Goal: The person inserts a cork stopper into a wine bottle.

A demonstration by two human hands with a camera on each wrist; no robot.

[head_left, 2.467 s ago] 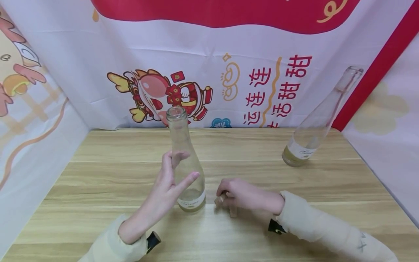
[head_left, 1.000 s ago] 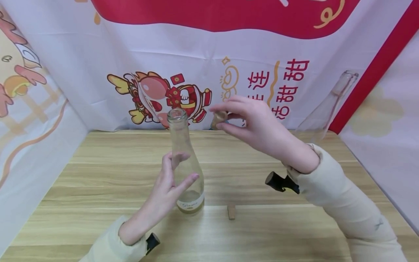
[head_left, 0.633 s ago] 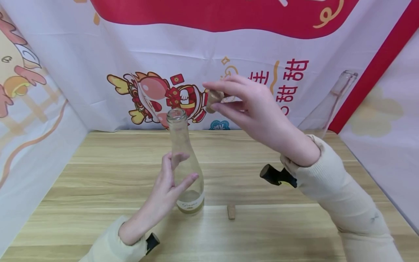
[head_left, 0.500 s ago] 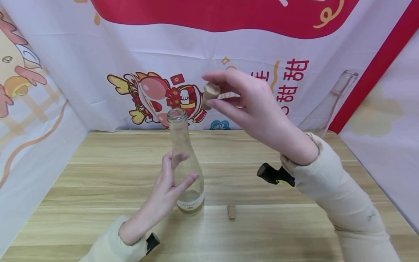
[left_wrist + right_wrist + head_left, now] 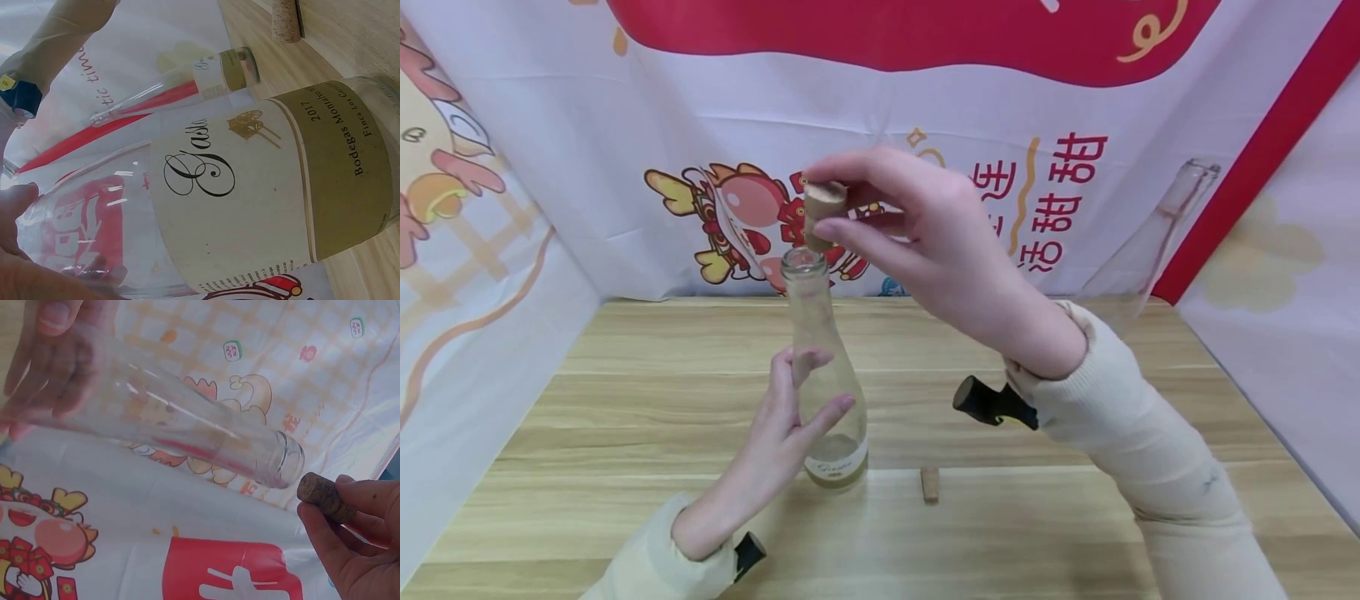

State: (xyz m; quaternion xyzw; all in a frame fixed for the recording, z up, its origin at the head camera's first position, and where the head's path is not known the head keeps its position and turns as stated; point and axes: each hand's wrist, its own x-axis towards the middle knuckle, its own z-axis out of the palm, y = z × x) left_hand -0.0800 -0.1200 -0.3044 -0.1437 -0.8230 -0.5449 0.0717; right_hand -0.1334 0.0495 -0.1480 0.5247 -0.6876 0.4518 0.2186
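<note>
My left hand [image 5: 782, 433] holds a clear glass wine bottle [image 5: 844, 379] upright on the table, thumb on the near side and fingers round the back. The bottle's pale label [image 5: 231, 206] fills much of the left wrist view. Between thumb and fingers, my right hand [image 5: 917, 221] pinches a wine cork [image 5: 824, 207] just above the bottle's mouth [image 5: 806, 262]. In the right wrist view, the cork's lower end [image 5: 309, 486] is close to the glass rim, with a small gap between them. A second cork [image 5: 930, 485] stands on the table right of the bottle.
Another clear bottle [image 5: 1138, 258] stands at the back right, its lower part hidden behind my right arm in the head view. Printed cloth [image 5: 745, 108] hangs behind and beside the wooden table [image 5: 647, 400]. Black wrist cameras [image 5: 996, 403] jut from both sleeves.
My right hand took a cork from the table, raised it, and moved left to the bottle's mouth, turning the cork upright. My left hand has kept its place on the bottle.
</note>
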